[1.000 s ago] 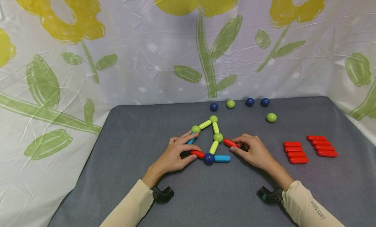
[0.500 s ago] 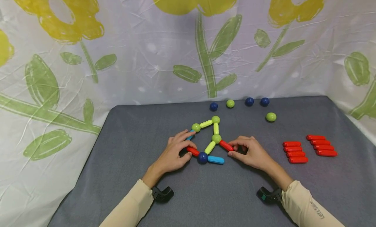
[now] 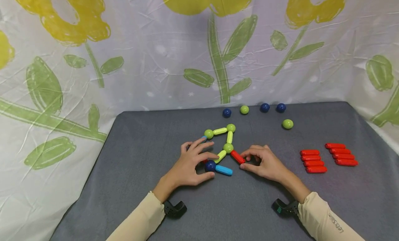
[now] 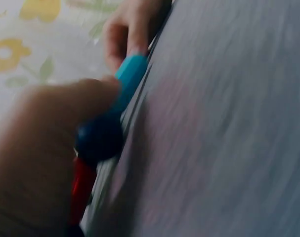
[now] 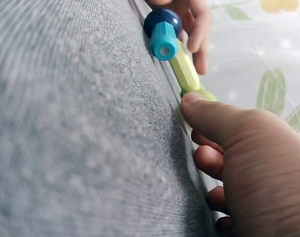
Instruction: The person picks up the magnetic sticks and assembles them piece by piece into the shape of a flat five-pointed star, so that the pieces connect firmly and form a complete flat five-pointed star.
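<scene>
Several coloured rods and balls are joined into a ring-like frame on the grey table. My right hand (image 3: 263,161) pinches a red rod (image 3: 238,157) whose far end meets a green ball (image 3: 228,148). Spread over the frame's near left side is my left hand (image 3: 188,164), its thumb and fingers around a dark blue ball (image 3: 210,166) without closing on it. From that ball a light blue rod (image 3: 224,170) sticks out toward the right. A yellow-green rod (image 3: 220,156) links the blue ball and the green one. Another red rod is mostly hidden under the left fingers.
Two stacks of red rods (image 3: 313,162) (image 3: 342,155) lie at the right. Along the back edge sit loose blue balls (image 3: 265,108) and a green ball (image 3: 244,109), with another green ball (image 3: 287,124) nearer. A flower-printed cloth (image 3: 140,61) hangs behind.
The right hand brought its red rod left against the green ball. The blue ball and light blue rod shifted left. My left fingers let go of the other red rod and spread.
</scene>
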Demonstrator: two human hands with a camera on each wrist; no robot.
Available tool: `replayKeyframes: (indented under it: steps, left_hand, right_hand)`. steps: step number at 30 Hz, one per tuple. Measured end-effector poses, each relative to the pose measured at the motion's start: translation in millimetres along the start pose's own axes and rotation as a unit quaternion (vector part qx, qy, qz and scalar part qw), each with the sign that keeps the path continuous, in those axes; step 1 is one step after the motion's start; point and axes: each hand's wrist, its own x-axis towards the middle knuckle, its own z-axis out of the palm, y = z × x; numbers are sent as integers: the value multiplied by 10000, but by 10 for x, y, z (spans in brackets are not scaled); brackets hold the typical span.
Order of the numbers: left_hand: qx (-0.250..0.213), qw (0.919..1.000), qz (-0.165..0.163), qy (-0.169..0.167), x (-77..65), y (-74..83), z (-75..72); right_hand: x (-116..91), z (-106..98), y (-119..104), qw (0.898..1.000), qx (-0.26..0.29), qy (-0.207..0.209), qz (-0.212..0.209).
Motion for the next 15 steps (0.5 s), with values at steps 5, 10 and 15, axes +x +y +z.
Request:
replayKeyframes:
  steps: [5, 10, 15]
  left_hand:
    - [346, 9992, 175, -88, 36, 114, 80]
    - [389, 9991, 147, 69, 47, 161, 123]
    - [366, 9992, 137, 76, 57, 164, 146]
  right_hand:
    - [8, 30, -30, 9998, -119, -38, -126]
    - [6, 89, -83, 9989, -131, -68, -450]
    - [-5, 138, -132, 9983, -76, -62, -582]
